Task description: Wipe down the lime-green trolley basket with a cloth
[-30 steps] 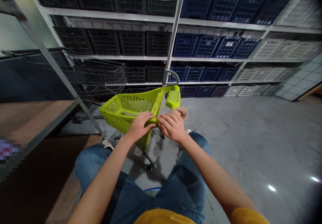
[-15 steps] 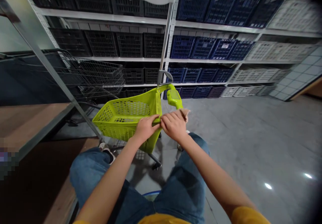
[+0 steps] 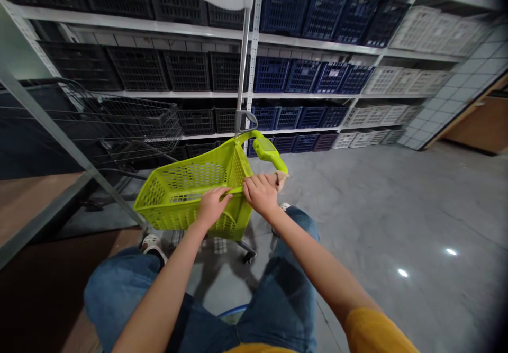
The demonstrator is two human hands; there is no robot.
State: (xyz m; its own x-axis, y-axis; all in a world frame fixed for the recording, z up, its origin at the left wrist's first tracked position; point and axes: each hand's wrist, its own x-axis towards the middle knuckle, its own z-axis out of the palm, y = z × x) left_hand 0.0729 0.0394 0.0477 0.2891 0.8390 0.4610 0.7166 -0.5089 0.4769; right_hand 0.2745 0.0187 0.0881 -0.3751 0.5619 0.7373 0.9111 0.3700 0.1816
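Observation:
A lime-green plastic shopping cart (image 3: 190, 170) stands in front of my knees, its perforated basket pointing left. My left hand (image 3: 213, 206) is closed over the basket's near rim, thumb on the inner side. Just to its right, my right hand (image 3: 261, 194) is wrapped over the corner of the rim by the handle. A beige cloth (image 3: 281, 180) sticks out from beneath that hand; most of it is hidden. The green cart handle (image 3: 266, 151) curves up beyond my right hand.
Shelves hold black crates (image 3: 137, 70), blue crates (image 3: 304, 75) and white crates (image 3: 383, 80). A metal wire cart (image 3: 138, 123) is at the left, behind a slanted metal post (image 3: 67, 141). A pole (image 3: 243, 62) with a white sign rises behind the green cart. Grey floor (image 3: 357, 220) spreads right.
My left hand has slid left along the rim, widening the gap between my hands. My right hand stays at the corner with the cloth. The view has turned somewhat to the right.

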